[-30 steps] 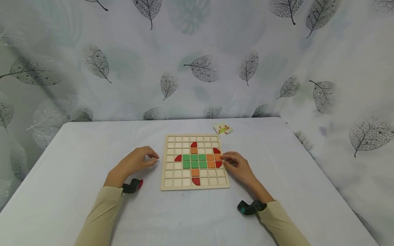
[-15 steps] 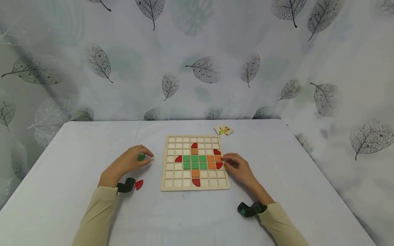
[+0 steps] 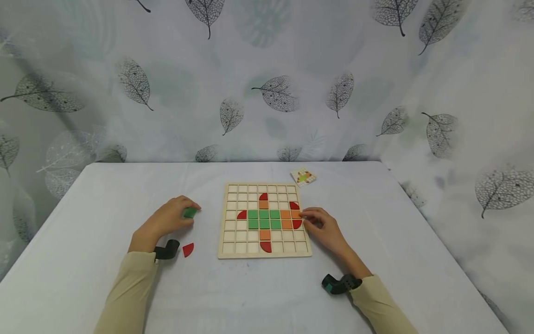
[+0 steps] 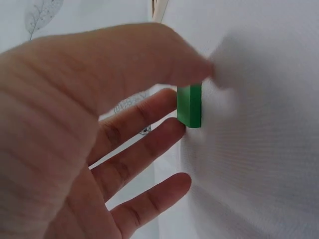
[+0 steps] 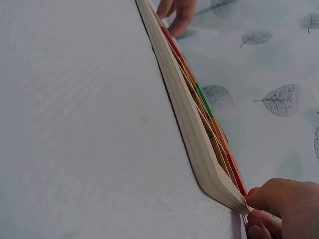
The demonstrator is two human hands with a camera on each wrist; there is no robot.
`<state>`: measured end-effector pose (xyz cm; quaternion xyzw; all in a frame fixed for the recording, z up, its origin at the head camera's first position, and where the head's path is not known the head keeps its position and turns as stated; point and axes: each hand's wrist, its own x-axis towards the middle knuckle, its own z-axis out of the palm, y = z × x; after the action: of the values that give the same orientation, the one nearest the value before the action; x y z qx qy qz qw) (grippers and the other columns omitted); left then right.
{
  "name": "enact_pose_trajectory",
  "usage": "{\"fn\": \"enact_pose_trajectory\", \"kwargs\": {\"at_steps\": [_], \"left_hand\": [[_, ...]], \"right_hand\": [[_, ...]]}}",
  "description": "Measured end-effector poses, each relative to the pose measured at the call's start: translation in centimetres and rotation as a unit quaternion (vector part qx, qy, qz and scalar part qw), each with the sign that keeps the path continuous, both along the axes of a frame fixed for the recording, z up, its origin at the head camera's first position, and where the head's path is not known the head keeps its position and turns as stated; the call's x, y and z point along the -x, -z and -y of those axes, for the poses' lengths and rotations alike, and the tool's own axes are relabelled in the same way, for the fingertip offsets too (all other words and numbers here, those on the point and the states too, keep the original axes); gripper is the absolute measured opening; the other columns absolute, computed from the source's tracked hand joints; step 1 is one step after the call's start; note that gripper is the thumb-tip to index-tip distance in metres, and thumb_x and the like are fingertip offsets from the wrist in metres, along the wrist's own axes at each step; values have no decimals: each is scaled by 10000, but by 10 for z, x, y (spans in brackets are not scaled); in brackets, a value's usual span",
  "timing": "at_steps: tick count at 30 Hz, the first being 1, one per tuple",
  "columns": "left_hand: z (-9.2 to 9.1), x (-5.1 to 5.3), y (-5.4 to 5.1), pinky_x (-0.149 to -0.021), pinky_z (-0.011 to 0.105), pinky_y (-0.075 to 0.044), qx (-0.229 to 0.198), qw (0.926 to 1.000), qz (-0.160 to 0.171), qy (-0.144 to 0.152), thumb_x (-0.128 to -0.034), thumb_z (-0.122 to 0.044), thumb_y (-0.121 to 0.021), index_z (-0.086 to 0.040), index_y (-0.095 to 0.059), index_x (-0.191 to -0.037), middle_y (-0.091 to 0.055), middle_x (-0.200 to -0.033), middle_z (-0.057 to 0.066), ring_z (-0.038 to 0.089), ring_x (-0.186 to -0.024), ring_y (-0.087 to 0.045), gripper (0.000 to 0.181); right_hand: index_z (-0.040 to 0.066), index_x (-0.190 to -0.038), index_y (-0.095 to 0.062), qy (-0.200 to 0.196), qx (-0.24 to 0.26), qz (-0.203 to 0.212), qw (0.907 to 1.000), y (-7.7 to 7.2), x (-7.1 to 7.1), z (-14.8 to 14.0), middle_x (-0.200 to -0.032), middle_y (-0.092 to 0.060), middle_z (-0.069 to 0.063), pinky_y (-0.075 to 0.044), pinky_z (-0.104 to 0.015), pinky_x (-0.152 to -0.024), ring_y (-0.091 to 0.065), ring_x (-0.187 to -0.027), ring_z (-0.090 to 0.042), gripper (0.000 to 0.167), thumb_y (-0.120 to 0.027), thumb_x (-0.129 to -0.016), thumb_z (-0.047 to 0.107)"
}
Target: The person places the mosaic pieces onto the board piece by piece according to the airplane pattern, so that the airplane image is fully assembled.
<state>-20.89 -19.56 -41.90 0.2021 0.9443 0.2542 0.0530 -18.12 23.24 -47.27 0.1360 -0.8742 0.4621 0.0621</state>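
Note:
Left of the wooden grid board (image 3: 222, 232), my left hand (image 3: 164, 218) has its thumb and fingers around a green tile (image 3: 189, 213) close to the tabletop. In the left wrist view the thumb hides one end of this green tile (image 4: 189, 107), and fingertips touch its far side. A red quarter-round tile (image 3: 188, 249) lies near the left wrist. My right hand (image 3: 326, 228) holds the board's right edge; the right wrist view shows its fingers (image 5: 266, 196) at a corner. Green, orange and red tiles sit in several of the board's squares, forming a figure.
A small pattern card (image 3: 303, 176) lies behind the board's far right corner. The white-covered table (image 3: 258, 297) meets a leaf-printed cloth (image 3: 273, 125) at the back. Black cameras (image 3: 341, 283) are strapped to both wrists.
My left hand has moved left, away from the board, and the green tile has come into sight at its fingers. The red quarter-round tile is now uncovered. My right hand stays at the board.

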Motion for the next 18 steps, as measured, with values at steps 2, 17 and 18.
{"fn": "enact_pose_trajectory", "kwargs": {"at_steps": [2,17,18], "left_hand": [[2,-1,1,-912,524,-456,52,9999,-76,-99,-784,12,-659,-7,-690,-1092,-598,-1151,195,368,-1051,-548,310],[7,-2,5,-878,470,-466,-275,9992,91,-277,-821,-41,-701,6,-680,-1082,-623,-1003,109,273,-935,-562,267],[7,-1,5,-873,464,-467,-287,9992,83,-270,-824,-47,-703,4,-679,-1081,-626,-1002,106,268,-929,-562,263]], "right_hand": [[36,-1140,-701,-8,4,-8,10000,0,0,0,-1214,-613,-118,-477,-230,-809,-582,-940,-200,228,-654,-917,49],[27,-1146,-698,19,-9,20,10000,-2,-1,1,-1213,-612,-124,-480,-245,-817,-582,-946,-194,237,-656,-914,53],[25,-1147,-698,27,-2,28,10000,-2,-1,1,-1214,-612,-125,-479,-242,-816,-583,-947,-194,238,-656,-914,52]]}}
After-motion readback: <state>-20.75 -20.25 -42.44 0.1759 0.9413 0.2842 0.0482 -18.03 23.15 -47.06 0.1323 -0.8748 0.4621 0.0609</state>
